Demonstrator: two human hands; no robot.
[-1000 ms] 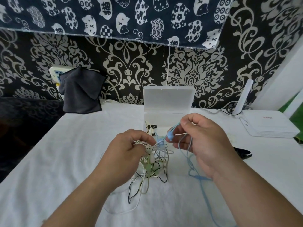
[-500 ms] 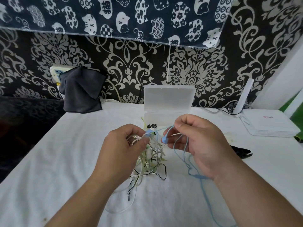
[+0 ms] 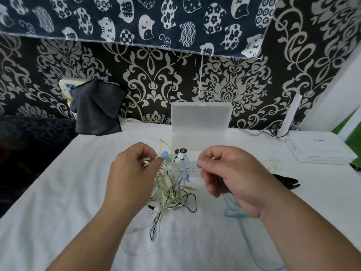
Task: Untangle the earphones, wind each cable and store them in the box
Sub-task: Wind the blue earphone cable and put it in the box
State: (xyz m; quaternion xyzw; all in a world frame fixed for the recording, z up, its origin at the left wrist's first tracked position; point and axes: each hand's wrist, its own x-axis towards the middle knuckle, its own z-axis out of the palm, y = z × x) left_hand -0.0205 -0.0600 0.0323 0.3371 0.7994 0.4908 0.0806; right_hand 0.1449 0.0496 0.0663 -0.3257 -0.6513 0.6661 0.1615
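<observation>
Fingers (image 3: 145, 153) curled round earphone cables (image 3: 170, 189).

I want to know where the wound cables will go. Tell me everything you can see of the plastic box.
The box is frosted, translucent white plastic, rectangular with rounded corners. Its hinged lid stands open and upright toward the patterned wall; the shallow base lies flat on the white tablecloth at its far middle. The left hand, holding the earphone tangle, and the right hand, on the blue cable, work before it, apparently without touching. Its contents are unclear.
</observation>
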